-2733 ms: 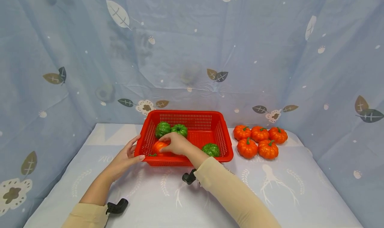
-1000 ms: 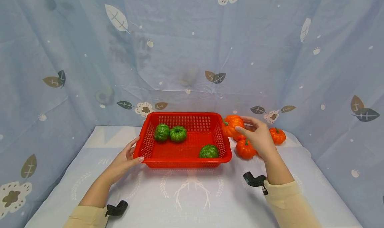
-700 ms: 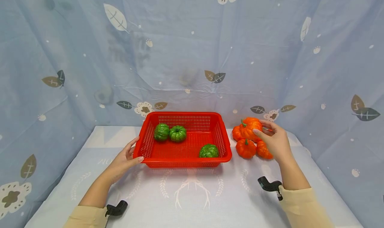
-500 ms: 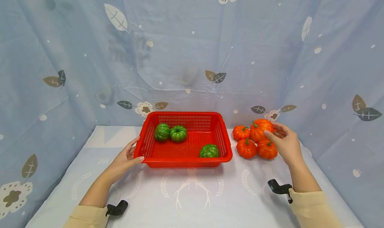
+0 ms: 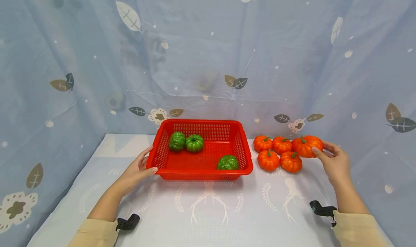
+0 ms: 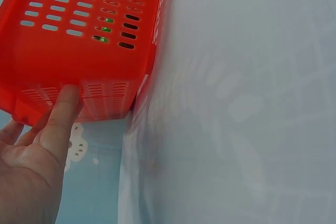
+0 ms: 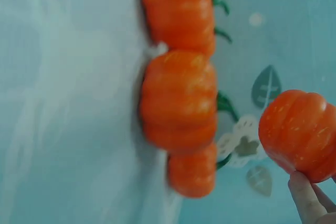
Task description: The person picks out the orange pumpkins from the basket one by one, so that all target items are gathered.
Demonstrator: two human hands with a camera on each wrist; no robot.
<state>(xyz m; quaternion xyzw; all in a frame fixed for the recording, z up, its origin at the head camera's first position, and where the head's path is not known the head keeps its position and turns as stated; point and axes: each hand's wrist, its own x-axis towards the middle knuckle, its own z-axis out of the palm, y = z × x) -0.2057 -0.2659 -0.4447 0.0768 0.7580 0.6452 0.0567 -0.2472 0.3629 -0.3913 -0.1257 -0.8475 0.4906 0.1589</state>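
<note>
At the right end of a group of orange pumpkins, my right hand point(image 5: 336, 164) holds an orange pumpkin point(image 5: 313, 145). In the right wrist view, that pumpkin point(image 7: 300, 134) sits between the fingers point(image 7: 304, 195), off the table. Its outline merges with the pumpkin beside it in the head view. My left hand point(image 5: 133, 174) grips the left front corner of a red plastic basket point(image 5: 201, 172), thumb on the rim and fingers along the outer left wall. Two green pumpkins point(image 5: 194, 143) lie at the back left inside the basket, and a third green one point(image 5: 228, 162) at the front right.
Several orange pumpkins point(image 5: 268, 160) stand in two rows right of the basket, close to its wall. White patterned cloth covers the table point(image 5: 253, 218). A blue printed curtain point(image 5: 195, 59) hangs behind and at both sides.
My right hand took the orange pumpkin out of the basket's front left and carried it right, across the group to its far end. The left hand stays at the basket corner.
</note>
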